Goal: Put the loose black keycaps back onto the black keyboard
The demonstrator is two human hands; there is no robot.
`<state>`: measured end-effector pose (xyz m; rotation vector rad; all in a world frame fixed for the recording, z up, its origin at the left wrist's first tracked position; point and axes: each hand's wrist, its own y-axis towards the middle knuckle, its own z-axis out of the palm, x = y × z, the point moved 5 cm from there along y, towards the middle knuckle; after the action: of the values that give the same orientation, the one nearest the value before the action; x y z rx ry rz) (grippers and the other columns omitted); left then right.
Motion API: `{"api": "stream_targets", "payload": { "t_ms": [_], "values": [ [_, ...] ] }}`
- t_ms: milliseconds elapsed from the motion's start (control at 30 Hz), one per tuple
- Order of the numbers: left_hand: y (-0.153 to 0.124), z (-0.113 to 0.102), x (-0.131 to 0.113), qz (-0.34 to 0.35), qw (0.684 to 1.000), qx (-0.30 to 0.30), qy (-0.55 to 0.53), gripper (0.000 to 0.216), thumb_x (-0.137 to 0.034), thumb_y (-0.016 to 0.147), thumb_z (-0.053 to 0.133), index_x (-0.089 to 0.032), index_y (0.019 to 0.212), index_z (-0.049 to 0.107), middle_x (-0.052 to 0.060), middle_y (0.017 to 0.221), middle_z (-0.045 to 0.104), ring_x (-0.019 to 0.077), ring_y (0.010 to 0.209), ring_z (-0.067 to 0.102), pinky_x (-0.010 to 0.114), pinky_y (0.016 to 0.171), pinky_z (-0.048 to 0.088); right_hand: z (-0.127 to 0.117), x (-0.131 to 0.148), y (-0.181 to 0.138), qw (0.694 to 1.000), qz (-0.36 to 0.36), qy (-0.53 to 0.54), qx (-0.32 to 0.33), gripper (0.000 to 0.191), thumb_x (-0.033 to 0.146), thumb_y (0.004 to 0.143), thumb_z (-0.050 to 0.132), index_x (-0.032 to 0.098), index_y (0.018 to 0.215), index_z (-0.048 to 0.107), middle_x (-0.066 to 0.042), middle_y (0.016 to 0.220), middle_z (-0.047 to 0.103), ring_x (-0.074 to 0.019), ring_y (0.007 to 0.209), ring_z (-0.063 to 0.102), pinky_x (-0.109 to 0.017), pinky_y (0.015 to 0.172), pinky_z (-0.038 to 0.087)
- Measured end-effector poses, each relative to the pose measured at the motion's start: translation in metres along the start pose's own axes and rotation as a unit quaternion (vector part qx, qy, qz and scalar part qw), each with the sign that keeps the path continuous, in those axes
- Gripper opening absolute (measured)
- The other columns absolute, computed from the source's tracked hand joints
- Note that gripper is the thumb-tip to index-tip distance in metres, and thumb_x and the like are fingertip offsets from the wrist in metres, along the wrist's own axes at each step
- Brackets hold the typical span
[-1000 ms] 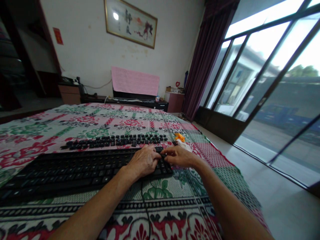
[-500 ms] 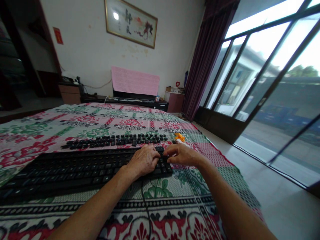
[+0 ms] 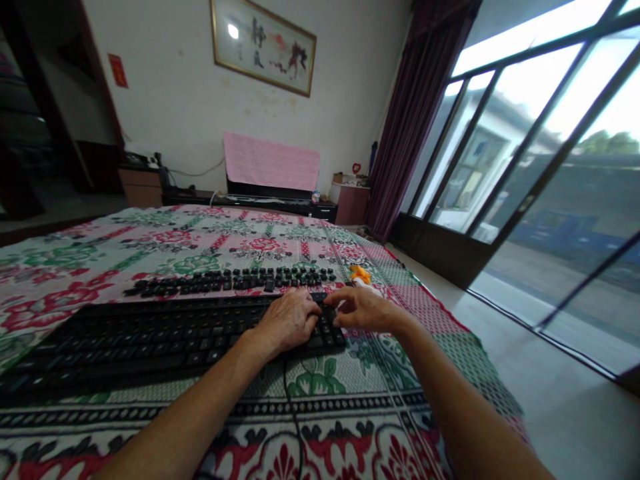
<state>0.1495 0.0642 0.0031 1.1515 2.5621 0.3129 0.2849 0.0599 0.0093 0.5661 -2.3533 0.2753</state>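
Note:
A long black computer keyboard (image 3: 150, 333) lies across the tablecloth, some of its key positions without caps. My left hand (image 3: 293, 320) rests on its right part, fingers bent down against the keys. My right hand (image 3: 363, 310) is at the keyboard's right end, with thumb and forefinger curled in over the number pad. Whether a keycap is between those fingertips is too small to make out. Behind the keyboard lies a long row of loose black keycaps (image 3: 240, 280). The keyboard's cable (image 3: 293, 413) runs toward me below my left wrist.
A patterned red, green and white tablecloth (image 3: 260, 247) covers the table. An orange and white item (image 3: 360, 273) lies just beyond my right hand. Farther off are a low black cabinet with a pink cloth (image 3: 273, 160), a dark curtain (image 3: 400, 127) and glass doors (image 3: 525, 167) at right.
The fingers of my right hand have shifted slightly to the left over the number pad, bending more. My left hand and the keyboard stay in place.

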Motion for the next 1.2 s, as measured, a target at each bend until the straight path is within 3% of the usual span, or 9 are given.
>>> {"api": "stream_targets", "payload": {
  "t_ms": [333, 633, 833, 1067, 1200],
  "values": [
    [0.001, 0.0, 0.001, -0.01, 1.0, 0.001, 0.009, 0.026, -0.028, 0.075, 0.04, -0.024, 0.087, 0.063, 0.005, 0.086, 0.053, 0.0164, 0.083, 0.047, 0.03, 0.077, 0.037, -0.001, -0.016, -0.009, 0.985, 0.026, 0.164, 0.039, 0.039, 0.029, 0.067, 0.058, 0.019, 0.104, 0.052, -0.002, 0.091, 0.055, -0.0129, 0.08, 0.049, -0.028, 0.073, 0.039],
    [0.001, 0.001, 0.001, -0.002, 1.0, -0.006, 0.011, 0.027, -0.03, 0.076, 0.038, -0.023, 0.085, 0.063, 0.005, 0.084, 0.053, 0.0163, 0.082, 0.048, 0.03, 0.077, 0.037, 0.002, -0.021, -0.008, 0.972, 0.047, 0.226, 0.033, 0.041, 0.026, 0.066, 0.059, 0.016, 0.105, 0.051, -0.002, 0.084, 0.056, -0.0111, 0.071, 0.051, -0.026, 0.067, 0.041],
    [0.001, 0.002, 0.002, -0.001, 1.0, -0.011, 0.004, 0.027, -0.03, 0.075, 0.039, -0.025, 0.087, 0.062, 0.005, 0.085, 0.053, 0.0163, 0.083, 0.048, 0.03, 0.077, 0.038, 0.0, -0.013, -0.005, 0.985, 0.031, 0.164, 0.033, 0.034, 0.03, 0.065, 0.058, 0.016, 0.097, 0.056, -0.003, 0.089, 0.058, -0.0134, 0.079, 0.052, -0.028, 0.072, 0.041],
    [0.001, 0.002, 0.002, -0.004, 1.0, -0.01, 0.009, 0.026, -0.03, 0.075, 0.039, -0.025, 0.087, 0.062, 0.005, 0.086, 0.053, 0.0171, 0.084, 0.048, 0.031, 0.078, 0.038, 0.0, -0.009, -0.001, 0.998, 0.055, -0.029, 0.0, 0.035, 0.042, 0.064, 0.057, 0.016, 0.087, 0.058, 0.0, 0.071, 0.056, -0.0113, 0.063, 0.049, -0.022, 0.054, 0.038],
    [0.001, 0.001, 0.001, -0.003, 1.0, -0.002, 0.011, 0.027, -0.029, 0.075, 0.039, -0.024, 0.086, 0.063, 0.005, 0.086, 0.053, 0.0174, 0.085, 0.048, 0.031, 0.079, 0.038, 0.003, -0.005, 0.001, 0.998, 0.03, -0.063, 0.008, 0.026, 0.036, 0.065, 0.056, 0.016, 0.081, 0.059, 0.002, 0.063, 0.053, -0.0093, 0.057, 0.046, -0.021, 0.05, 0.034]
  ]
}}
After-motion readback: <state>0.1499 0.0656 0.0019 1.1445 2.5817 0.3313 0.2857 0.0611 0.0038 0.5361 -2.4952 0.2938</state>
